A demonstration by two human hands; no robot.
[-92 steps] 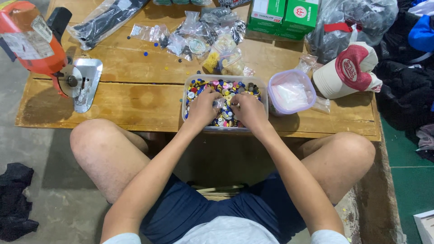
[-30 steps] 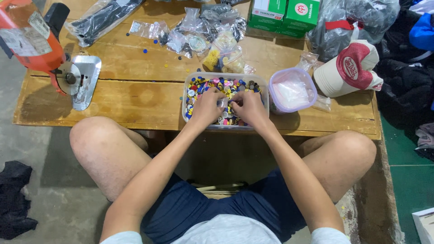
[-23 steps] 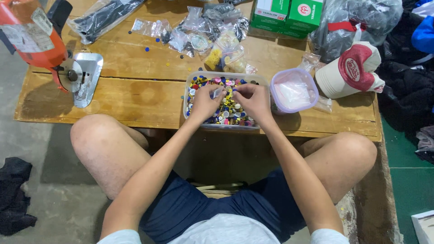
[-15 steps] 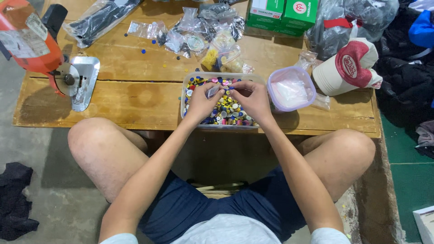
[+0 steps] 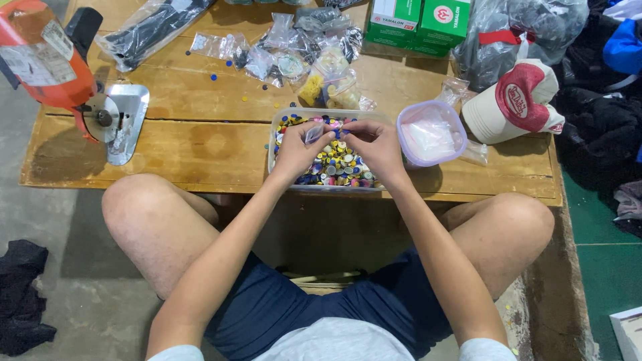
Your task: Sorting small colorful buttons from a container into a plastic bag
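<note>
A clear plastic tray (image 5: 272,144) full of mixed coloured buttons (image 5: 334,167) sits at the near edge of a low wooden table (image 5: 194,144). Both my hands hover over it. My left hand (image 5: 297,150) pinches a small clear plastic bag (image 5: 313,134) by its mouth. My right hand (image 5: 374,144) is just to the right, fingertips pinched on a small blue button (image 5: 345,133) close to the bag's mouth.
A round clear container with a purple rim (image 5: 431,134) stands right of the tray, a red-and-white cap (image 5: 515,100) beyond it. Several small bags of buttons (image 5: 301,53) lie behind. An orange cutting machine (image 5: 60,73) sits at the left, green boxes (image 5: 418,20) at the back.
My hands rose out of the buttons in the tray. The left now holds up a small clear bag and the right has brought a button to it.
</note>
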